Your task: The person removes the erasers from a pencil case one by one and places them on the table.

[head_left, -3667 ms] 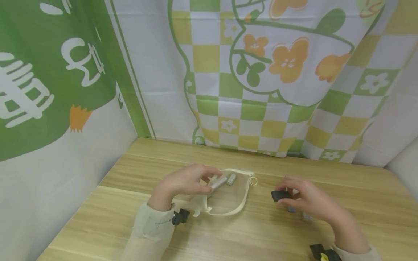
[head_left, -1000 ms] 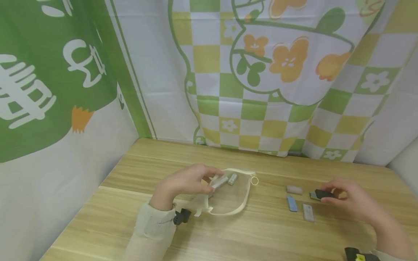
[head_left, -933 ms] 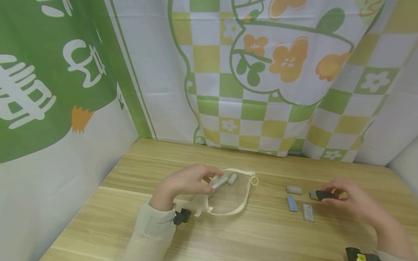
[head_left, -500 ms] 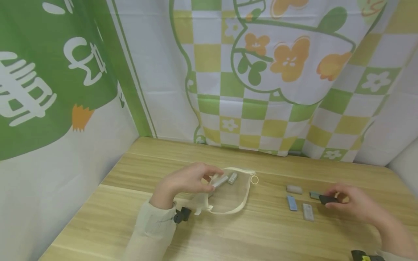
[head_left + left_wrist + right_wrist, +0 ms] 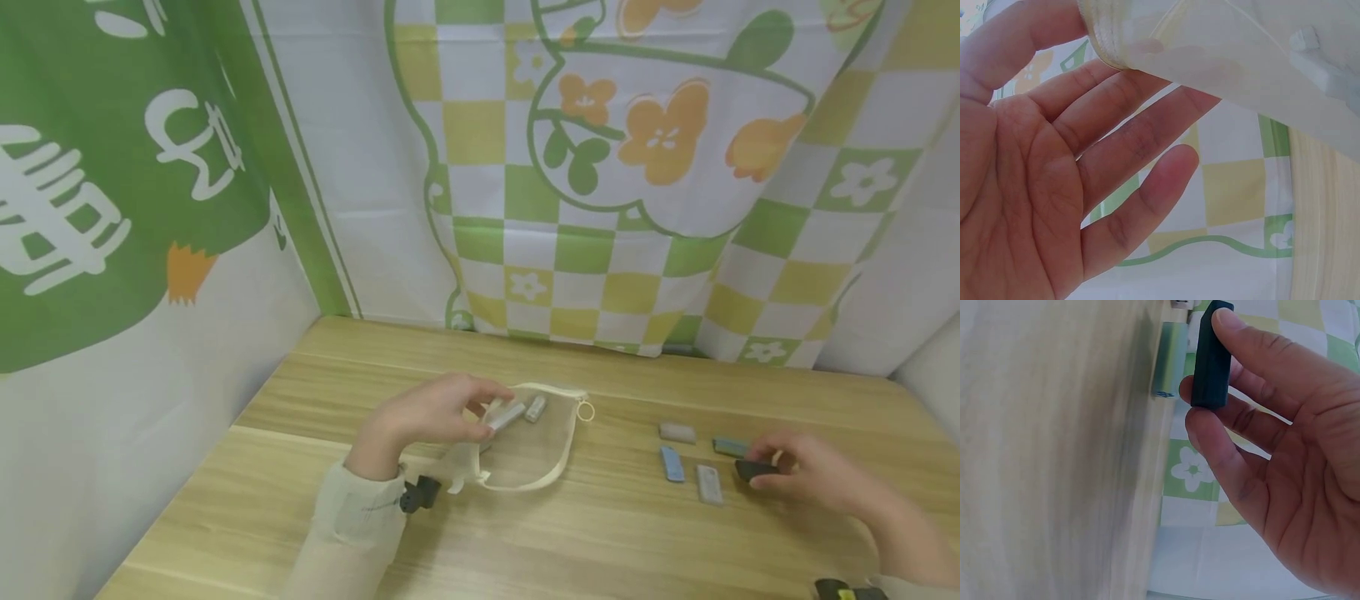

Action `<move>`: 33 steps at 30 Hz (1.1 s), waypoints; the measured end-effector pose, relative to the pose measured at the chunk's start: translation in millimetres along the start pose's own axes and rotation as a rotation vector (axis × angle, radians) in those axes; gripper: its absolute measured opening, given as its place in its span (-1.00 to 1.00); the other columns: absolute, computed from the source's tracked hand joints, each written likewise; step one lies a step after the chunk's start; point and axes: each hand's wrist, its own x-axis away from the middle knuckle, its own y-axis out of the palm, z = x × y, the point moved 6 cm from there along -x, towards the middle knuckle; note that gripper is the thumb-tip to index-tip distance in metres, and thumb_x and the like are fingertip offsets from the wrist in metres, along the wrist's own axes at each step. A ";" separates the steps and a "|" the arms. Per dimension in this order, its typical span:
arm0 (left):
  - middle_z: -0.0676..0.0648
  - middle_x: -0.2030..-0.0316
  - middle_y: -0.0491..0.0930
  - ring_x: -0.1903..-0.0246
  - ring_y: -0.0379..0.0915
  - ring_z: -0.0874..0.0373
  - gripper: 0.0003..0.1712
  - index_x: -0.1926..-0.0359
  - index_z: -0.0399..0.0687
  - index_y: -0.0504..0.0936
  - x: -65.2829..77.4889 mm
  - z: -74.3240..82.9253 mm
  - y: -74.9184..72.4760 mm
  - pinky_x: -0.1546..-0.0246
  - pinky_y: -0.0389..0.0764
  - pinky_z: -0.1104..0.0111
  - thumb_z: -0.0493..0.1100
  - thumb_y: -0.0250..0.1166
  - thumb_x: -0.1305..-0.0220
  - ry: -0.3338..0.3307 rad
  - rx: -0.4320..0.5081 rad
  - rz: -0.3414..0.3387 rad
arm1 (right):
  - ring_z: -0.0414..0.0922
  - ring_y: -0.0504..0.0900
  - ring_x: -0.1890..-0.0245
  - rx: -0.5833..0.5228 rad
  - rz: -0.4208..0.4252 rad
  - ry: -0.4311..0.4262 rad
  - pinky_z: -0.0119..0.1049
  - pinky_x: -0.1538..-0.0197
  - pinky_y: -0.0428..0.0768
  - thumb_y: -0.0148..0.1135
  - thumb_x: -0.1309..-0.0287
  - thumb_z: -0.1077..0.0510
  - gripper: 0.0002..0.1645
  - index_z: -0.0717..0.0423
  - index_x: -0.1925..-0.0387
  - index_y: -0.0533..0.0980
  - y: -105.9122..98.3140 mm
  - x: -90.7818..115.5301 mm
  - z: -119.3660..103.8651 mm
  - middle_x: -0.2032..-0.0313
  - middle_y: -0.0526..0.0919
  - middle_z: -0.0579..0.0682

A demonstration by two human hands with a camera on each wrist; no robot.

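Observation:
In the head view, my left hand (image 5: 438,408) holds the rim of a see-through zip pouch (image 5: 558,477) so that it gapes. The left wrist view shows the thumb at the zip edge and fingertips behind the translucent film (image 5: 1222,59). Two small whitish sticks, a longer one (image 5: 507,417) and a shorter one (image 5: 536,408), lie in the pouch. My right hand (image 5: 817,471) pinches a small black rectangular block (image 5: 1212,362) between thumb and fingers, low over the table. Right beside it lies a grey-green stick (image 5: 730,447).
Left of the right hand, a grey-beige piece (image 5: 677,432), a blue piece (image 5: 672,464) and a light grey piece (image 5: 709,485) lie on the wooden table (image 5: 600,542). A ring pull (image 5: 585,411) hangs at the pouch's right corner. A patterned curtain (image 5: 555,250) closes off the back.
The right hand has carried the black block from beside the pouch to the right, then slightly towards the front, uncovering the grey-green stick. The left hand keeps its place on the pouch.

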 end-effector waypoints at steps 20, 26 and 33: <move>-0.18 -0.26 0.54 -0.14 0.56 -0.08 -0.35 -0.35 -0.14 0.45 0.7 -0.1 -1.0 -0.15 0.60 0.05 -0.22 0.28 -0.21 -0.014 0.001 0.010 | -0.53 0.42 0.41 -0.085 -0.156 0.073 -0.48 0.45 0.47 0.47 0.05 0.28 -0.76 0.18 0.32 0.56 13.7 -1.6 6.0 0.39 0.60 -0.17; -0.18 -0.24 0.55 -0.15 0.55 -0.09 -0.35 -0.35 -0.12 0.45 1.2 0.3 -1.3 -0.16 0.59 0.01 -0.23 0.28 -0.21 -0.020 0.002 0.011 | -0.51 0.41 0.39 -0.058 -0.168 0.108 -0.48 0.43 0.46 0.49 0.05 0.24 -0.75 0.17 0.32 0.56 13.3 -2.0 6.6 0.38 0.59 -0.17; -0.18 -0.22 0.57 -0.14 0.55 -0.09 -0.36 -0.35 -0.12 0.46 1.1 -0.4 -1.4 -0.15 0.59 0.00 -0.23 0.28 -0.21 -0.021 0.003 0.013 | -0.49 0.40 0.37 -0.037 -0.185 0.163 -0.46 0.41 0.45 0.51 0.07 0.17 -0.71 0.14 0.32 0.56 13.2 -3.4 5.1 0.35 0.58 -0.17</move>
